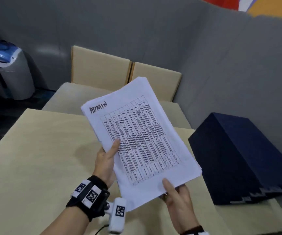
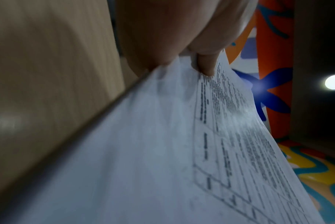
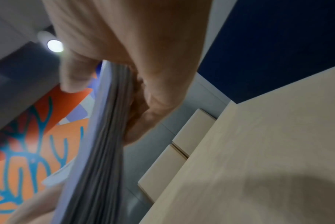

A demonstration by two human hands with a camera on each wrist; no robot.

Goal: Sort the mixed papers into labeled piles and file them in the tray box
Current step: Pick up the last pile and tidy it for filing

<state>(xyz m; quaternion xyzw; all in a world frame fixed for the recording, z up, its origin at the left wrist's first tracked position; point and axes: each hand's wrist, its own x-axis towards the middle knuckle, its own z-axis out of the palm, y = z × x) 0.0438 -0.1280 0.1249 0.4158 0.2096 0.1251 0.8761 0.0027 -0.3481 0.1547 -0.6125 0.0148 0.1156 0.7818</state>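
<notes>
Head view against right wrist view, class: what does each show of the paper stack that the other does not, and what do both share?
Head view only: the white paper stack's top sheet, a printed table with handwritten ADMIN, and the left hand holding its side. Right wrist view only: the stack's layered grey edge, many sheets thick. Both: the right hand pinching the stack, the dark blue box, the beige table.

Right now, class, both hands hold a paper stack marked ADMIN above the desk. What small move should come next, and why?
Probably lower the paper stack flat onto the bare desk to begin sorting: both the left hand and right hand pinch it in mid-air, and no labeled piles are laid out yet.
</notes>
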